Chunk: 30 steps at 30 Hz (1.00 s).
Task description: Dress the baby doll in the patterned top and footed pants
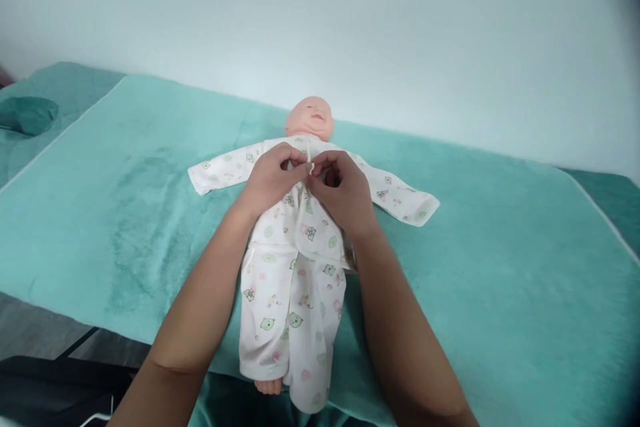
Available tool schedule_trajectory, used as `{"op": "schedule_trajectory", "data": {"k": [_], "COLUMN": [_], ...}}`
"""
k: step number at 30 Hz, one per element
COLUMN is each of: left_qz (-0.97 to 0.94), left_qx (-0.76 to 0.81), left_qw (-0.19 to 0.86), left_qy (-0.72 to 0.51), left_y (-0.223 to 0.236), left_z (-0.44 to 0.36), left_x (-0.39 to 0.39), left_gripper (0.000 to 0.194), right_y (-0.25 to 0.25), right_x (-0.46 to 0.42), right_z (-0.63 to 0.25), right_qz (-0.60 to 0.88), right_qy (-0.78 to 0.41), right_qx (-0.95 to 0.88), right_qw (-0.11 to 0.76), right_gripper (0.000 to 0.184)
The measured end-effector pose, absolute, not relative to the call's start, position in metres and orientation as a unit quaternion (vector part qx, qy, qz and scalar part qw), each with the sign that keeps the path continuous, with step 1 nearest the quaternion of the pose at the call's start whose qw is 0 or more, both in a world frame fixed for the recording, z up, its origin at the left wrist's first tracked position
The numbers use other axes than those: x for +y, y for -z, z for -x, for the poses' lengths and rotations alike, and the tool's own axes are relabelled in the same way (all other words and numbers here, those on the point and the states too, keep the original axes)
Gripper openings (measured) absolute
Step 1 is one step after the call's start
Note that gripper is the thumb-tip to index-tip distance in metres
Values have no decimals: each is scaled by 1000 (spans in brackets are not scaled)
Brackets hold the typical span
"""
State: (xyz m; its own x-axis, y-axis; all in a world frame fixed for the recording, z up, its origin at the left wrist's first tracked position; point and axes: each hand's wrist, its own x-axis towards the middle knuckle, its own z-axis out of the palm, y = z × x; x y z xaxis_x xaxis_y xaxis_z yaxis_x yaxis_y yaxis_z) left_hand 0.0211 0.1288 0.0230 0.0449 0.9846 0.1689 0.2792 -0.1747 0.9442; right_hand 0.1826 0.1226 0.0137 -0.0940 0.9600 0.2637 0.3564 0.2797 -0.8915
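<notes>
A baby doll (pixel 310 117) lies on its back on a teal blanket (pixel 125 213), head toward the wall. It wears a white printed top (pixel 310 230) and matching trousers (pixel 285 320); one bare foot (pixel 269 385) shows at the near end. Both of my hands meet over the doll's chest. My left hand (pixel 274 177) and my right hand (pixel 343 190) are closed in a pinch on the top's front near the collar, fingertips almost touching. What sits between the fingertips is a small white bit of the top, too small to name.
The teal blanket covers a table against a pale wall (pixel 400 27). A darker green folded cloth (pixel 27 115) lies at the far left. The blanket's near edge hangs over dark floor (pixel 45 387) at the lower left.
</notes>
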Motion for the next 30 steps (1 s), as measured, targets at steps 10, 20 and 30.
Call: {"op": "schedule_trajectory", "data": {"k": [10,20,30], "left_qz": [-527,-501,-512], "left_qx": [519,507,452], "left_qw": [479,474,493], "left_qy": [-472,-517,-539], "left_y": [-23,-20,-21], "left_z": [-23,-27,-24], "left_x": [128,127,126], "left_gripper": [6,10,11], "right_y": [-13,-13,-9], "right_x": [122,122,124], "right_z": [-183,-185,-187], "right_qz": [477,465,445], "right_qy": [-362,-368,-390], "right_qx": [-657,-660,-657], "right_qw": [458,461,468], "right_gripper": [24,28,24]}}
